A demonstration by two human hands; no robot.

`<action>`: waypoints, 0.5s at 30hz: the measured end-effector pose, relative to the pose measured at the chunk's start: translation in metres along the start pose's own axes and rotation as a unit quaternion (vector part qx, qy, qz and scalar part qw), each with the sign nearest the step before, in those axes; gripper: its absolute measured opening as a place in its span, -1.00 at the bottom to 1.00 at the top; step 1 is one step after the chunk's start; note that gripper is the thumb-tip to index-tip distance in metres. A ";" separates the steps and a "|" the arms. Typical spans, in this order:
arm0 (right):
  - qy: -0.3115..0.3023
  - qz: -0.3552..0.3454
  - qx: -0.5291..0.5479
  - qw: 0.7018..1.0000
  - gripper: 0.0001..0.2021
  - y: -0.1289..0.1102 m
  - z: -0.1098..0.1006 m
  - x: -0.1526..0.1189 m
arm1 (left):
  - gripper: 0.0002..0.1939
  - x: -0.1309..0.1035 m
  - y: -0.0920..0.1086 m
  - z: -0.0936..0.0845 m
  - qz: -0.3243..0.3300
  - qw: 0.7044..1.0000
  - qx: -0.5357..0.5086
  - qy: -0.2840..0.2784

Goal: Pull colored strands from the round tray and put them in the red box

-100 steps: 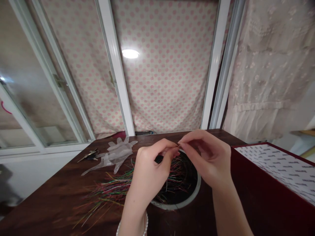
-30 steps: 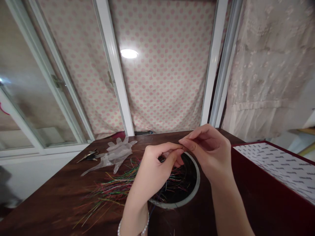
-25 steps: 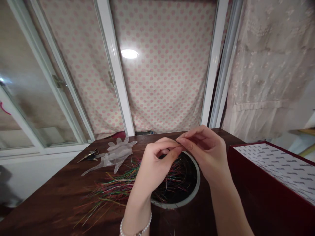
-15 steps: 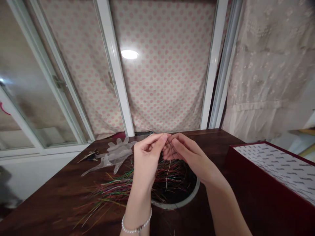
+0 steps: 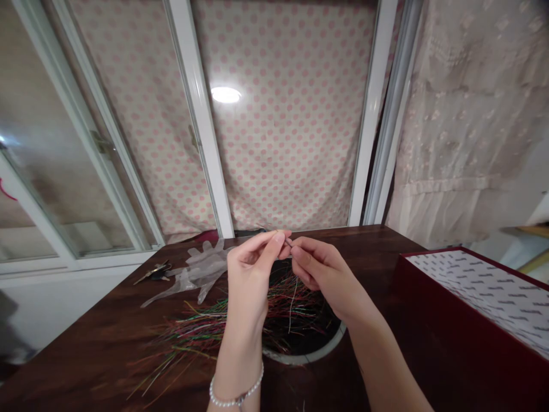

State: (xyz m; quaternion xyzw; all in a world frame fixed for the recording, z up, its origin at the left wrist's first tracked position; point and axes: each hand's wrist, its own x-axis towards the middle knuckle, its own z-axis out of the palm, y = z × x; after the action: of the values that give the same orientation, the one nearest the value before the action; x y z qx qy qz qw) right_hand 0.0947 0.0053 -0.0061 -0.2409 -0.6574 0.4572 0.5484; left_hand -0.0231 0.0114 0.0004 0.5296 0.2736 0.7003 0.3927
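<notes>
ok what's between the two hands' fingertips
In the head view, a thin dark strand spans the small gap from the left hand to the right hand.

- Red box (image 5: 450,320): white inner surface (image 5: 480,286) bears small dark marks in repeated rows, resembling lettering; too small and blurred to read.
- Legible text, brand, number or sign: none.

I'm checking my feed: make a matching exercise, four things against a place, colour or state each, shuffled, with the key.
1. left hand
2. coloured strands
3. clear glove
4. box

A. dark red outside, white patterned lining
B. on the table beside the keys
C. with a pearly bracelet at the wrist
D. partly over a round, pale-rimmed dish

Pairs: 1-C, 2-D, 3-B, 4-A
</notes>
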 end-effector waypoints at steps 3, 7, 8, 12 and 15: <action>0.026 -0.045 -0.052 0.997 -0.78 0.001 0.001 0.001 | -0.92 0.000 0.001 -0.002 0.003 1.000 -0.008 0.005; 0.026 -0.075 -0.077 0.994 -0.78 0.000 0.004 0.001 | -0.93 0.001 0.002 -0.004 0.014 1.000 -0.017 0.009; 0.026 -0.071 -0.083 0.994 -0.79 0.000 0.004 0.001 | -0.93 0.001 0.002 -0.004 0.017 0.999 -0.019 0.018; 0.006 -0.051 -0.124 0.991 -0.80 0.001 0.003 -0.001 | -0.93 0.005 -0.001 -0.008 0.033 0.996 -0.023 0.078; -0.008 -0.055 -0.168 0.984 -0.77 0.002 0.003 -0.002 | -0.93 0.009 -0.003 -0.010 0.036 0.993 -0.025 0.108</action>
State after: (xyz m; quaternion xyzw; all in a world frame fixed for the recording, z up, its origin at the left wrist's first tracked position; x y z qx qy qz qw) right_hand 0.0926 0.0034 -0.0090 -0.2889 -0.7417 0.3112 0.5191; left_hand -0.0334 0.0204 -0.0003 0.4504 0.2778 0.7735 0.3487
